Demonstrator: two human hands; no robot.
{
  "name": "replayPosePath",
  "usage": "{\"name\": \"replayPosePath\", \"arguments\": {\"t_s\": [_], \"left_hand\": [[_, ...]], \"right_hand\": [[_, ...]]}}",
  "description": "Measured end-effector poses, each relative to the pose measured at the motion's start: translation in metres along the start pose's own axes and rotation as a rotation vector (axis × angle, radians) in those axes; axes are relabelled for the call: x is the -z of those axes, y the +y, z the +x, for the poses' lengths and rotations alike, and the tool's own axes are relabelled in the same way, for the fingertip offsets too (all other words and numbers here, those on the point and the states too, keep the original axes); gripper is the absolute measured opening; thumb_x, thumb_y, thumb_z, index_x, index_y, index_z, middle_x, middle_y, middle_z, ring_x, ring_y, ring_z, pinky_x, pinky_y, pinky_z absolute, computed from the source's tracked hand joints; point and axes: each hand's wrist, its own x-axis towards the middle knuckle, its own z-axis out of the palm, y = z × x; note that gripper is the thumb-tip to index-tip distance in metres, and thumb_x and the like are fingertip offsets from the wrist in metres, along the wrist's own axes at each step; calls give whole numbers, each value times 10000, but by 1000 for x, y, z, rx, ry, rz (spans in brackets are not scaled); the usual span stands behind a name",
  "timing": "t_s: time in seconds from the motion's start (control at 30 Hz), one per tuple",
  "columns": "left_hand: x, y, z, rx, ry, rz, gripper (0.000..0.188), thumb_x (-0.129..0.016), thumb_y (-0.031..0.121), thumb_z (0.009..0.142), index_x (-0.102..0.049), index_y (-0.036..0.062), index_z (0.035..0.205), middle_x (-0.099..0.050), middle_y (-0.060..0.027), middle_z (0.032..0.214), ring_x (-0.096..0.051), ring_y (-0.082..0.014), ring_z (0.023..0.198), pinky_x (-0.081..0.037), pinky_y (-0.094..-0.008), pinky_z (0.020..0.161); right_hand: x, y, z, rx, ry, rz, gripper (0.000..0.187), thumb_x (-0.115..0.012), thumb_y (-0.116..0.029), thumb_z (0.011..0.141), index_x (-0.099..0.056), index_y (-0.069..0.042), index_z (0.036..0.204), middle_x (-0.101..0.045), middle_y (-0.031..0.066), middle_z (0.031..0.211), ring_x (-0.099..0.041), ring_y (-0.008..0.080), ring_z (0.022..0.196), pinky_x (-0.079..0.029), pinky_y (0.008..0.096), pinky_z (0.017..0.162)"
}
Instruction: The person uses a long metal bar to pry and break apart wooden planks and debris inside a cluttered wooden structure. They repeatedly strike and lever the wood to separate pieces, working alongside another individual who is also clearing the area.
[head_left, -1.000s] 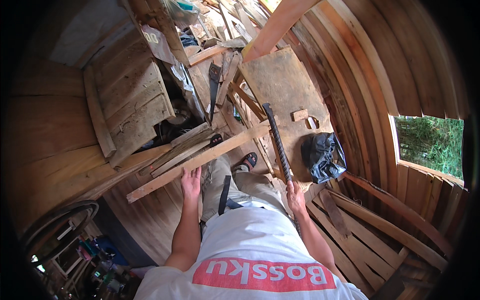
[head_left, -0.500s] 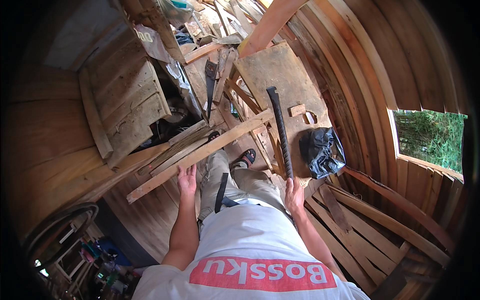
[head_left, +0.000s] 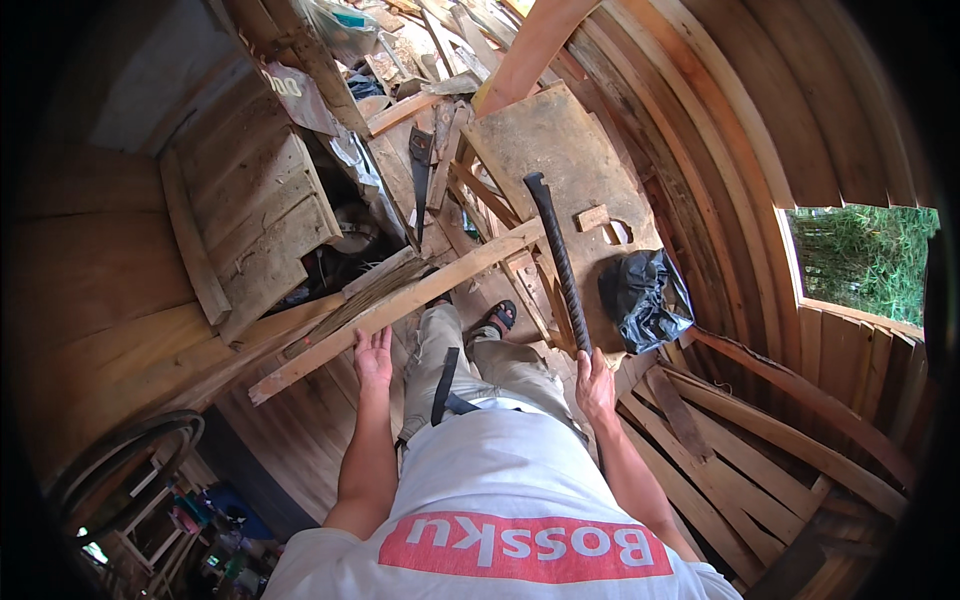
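In my right hand (head_left: 595, 385) is the lower end of a long dark bar (head_left: 562, 265), with a spiral-ridged shaft and a short flared far end, like a crowbar. My fingers wrap round it, and it points away from me, tilted slightly left. A long squared wooden beam (head_left: 400, 305) runs diagonally ahead of me, from near left to far right. My left hand (head_left: 373, 358) is open with its palm up, its fingertips at the beam's near edge. Whether they bear any of its weight I cannot tell. The bar's far part passes beside the beam's right end.
A plywood board (head_left: 530, 140) carries a small wood block (head_left: 592, 218) and a black plastic bag (head_left: 645, 305). A handsaw (head_left: 420, 165) lies among scrap wood beyond the beam. Loose planks (head_left: 720, 470) lie at right, a wooden panel (head_left: 250, 230) at left. My sandalled foot (head_left: 502, 317) shows below.
The bar's far end has swung slightly left, while my right hand has shifted a little right and away from me. My left hand stays by the beam.
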Motion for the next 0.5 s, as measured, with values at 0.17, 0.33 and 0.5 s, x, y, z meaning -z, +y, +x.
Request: {"name": "replayPosePath", "arguments": {"t_s": [0.17,0.33,0.5], "left_hand": [[-7,5,0,-22,-85,29,421,-506,263,997,-426,13,1326,-455,-148,1368,-403,-319,1321,-374,-497,1115],[-12,2,-8,-17,48,49,434,-510,267,995,-420,12,1334,-436,-149,1388,-390,-317,1331,-375,-498,1113],[-6,1,-5,-7,-9,5,436,-500,276,998,-417,24,1344,-437,-152,1380,-381,-317,1338,-376,-497,1112]], "right_hand": [[-15,6,9,-5,-52,-48,453,-402,-432,989,-555,-18,1093,-628,316,913,-577,510,935,-432,567,797],[-34,12,18,-46,-200,-148,489,-394,-504,976,-559,-46,1019,-627,304,917,-577,494,953,-431,553,814],[-1,-20,7,-43,-171,8,462,-408,-463,984,-532,-19,957,-619,300,869,-581,496,885,-426,547,761]]}}
